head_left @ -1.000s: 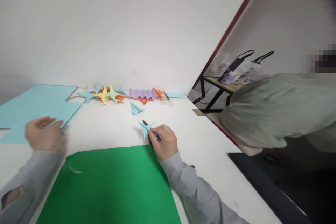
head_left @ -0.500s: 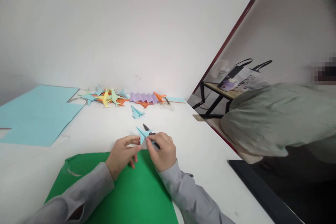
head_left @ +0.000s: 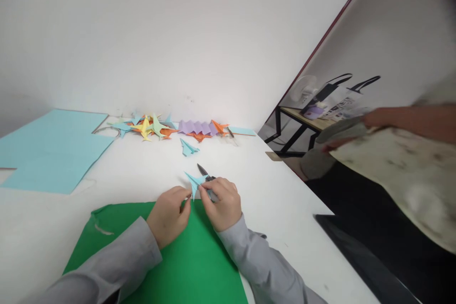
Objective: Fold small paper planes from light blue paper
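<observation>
A light-blue folded paper plane with a pointed nose is pinched at its rear between the thumb and fingers of my right hand. My left hand is closed, thumb against fingers, right beside the plane's near wing. Whatever its fingertips pinch is too small to make out. Behind the plane and partly under my right hand lies a dark pointed tool; its grip is mostly hidden. Both hands are above the far edge of a green sheet. Farther back on the table rests another blue paper plane.
Along the wall lie several folded paper planes in yellow, green, blue and orange, and a pleated purple paper. Large light-blue sheets cover the left side. Beyond the table's right edge, a person's arm and bags on a shelf show.
My left hand's fingers have drawn together into a pinch beside the plane. My right hand keeps its hold on the plane. The person at the right has shifted position.
</observation>
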A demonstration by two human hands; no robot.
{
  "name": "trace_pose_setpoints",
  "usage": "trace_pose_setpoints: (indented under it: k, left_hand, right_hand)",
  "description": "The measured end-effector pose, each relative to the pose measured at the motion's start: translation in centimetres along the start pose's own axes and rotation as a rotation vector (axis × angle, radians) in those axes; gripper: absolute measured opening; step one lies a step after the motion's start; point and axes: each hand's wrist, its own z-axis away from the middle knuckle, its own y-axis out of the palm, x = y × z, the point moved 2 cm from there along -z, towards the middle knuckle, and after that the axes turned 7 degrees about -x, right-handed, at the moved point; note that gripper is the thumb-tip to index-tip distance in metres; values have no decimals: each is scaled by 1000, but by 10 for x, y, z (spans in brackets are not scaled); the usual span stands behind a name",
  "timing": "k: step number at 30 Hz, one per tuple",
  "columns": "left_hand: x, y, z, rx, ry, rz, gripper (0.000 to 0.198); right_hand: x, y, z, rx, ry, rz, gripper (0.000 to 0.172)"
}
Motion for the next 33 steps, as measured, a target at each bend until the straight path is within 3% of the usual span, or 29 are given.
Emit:
trace_pose_setpoints:
  k: [5, 14, 17, 21, 23, 33]
  left_hand:
    - [-3, 1, 1, 28, 26, -63, 18]
    - [0, 0, -1, 77, -51, -39, 22]
    - [1, -1, -4, 93, -166, 57, 23]
    - [5, -2, -6, 191, -509, 321, 23]
    - [7, -2, -7, 220, -609, 405, 24]
    - [8, -3, -8, 222, -625, 505, 23]
  right_hand:
    - [0, 1, 0, -2, 2, 5, 11]
    - [0, 1, 0, 5, 10, 0, 11]
    - [0, 1, 0, 2, 16, -3, 11]
    - [2, 1, -1, -5, 16, -4, 11]
    - [3, 0, -1, -13, 10, -2, 11]
    - [5, -2, -2, -25, -12, -22, 11]
